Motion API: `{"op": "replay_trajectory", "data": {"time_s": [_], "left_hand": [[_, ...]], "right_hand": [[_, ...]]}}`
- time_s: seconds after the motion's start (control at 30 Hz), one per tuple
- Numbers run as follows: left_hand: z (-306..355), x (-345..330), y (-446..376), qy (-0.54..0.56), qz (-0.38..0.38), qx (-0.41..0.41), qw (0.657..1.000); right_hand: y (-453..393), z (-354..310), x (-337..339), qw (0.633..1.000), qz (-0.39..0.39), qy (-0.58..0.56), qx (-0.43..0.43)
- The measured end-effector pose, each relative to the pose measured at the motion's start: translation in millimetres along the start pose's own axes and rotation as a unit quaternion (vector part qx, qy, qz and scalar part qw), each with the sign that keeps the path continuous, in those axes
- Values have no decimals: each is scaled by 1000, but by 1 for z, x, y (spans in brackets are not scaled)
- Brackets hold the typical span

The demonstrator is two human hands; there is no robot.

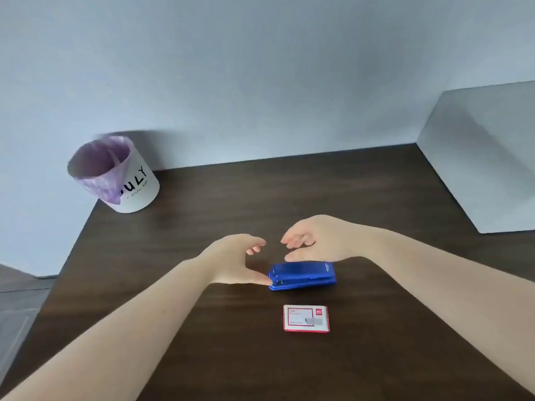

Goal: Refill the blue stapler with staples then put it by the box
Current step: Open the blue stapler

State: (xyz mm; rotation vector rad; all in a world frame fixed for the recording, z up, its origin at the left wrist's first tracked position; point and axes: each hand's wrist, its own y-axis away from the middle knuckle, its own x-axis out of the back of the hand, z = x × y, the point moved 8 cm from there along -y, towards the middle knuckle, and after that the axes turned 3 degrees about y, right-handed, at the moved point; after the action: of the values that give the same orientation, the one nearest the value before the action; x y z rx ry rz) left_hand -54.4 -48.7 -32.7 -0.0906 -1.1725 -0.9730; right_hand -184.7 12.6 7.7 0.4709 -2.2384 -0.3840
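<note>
The blue stapler (302, 275) lies closed on the dark wooden table (202, 328), lengthwise left to right. Just in front of it rests a small red and white staple box (306, 318), shut, a short gap apart from the stapler. My left hand (236, 260) hovers at the stapler's left end, fingers spread, thumb tip touching or nearly touching that end. My right hand (315, 241) is above and behind the stapler's right half, fingers apart and curled, holding nothing.
A white waste bin (121, 178) with a purple liner stands off the table's back left corner. A pale wall block (486, 157) borders the table at the right. The table's left edge drops to the floor.
</note>
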Motion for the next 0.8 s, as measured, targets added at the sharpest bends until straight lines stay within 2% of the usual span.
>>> {"op": "replay_trajectory", "data": {"time_s": [0.13,0.3,0.47,0.63,0.8], "left_hand": [[-9,-33,-7,25,39,-16,999],[-6,-49,-16,58,146,-98,983],[-4,-57,-9,93,208,-124,966],[0,-64,9,69,257,-123,956],[3,-70,24,41,274,-105,955]], "right_hand": [[-7,0,-32,993,-1,107,48],[-17,9,-52,973,115,160,117],[-18,17,-54,961,196,135,141],[12,11,-46,934,306,100,154],[35,15,-42,931,337,1,138]]}}
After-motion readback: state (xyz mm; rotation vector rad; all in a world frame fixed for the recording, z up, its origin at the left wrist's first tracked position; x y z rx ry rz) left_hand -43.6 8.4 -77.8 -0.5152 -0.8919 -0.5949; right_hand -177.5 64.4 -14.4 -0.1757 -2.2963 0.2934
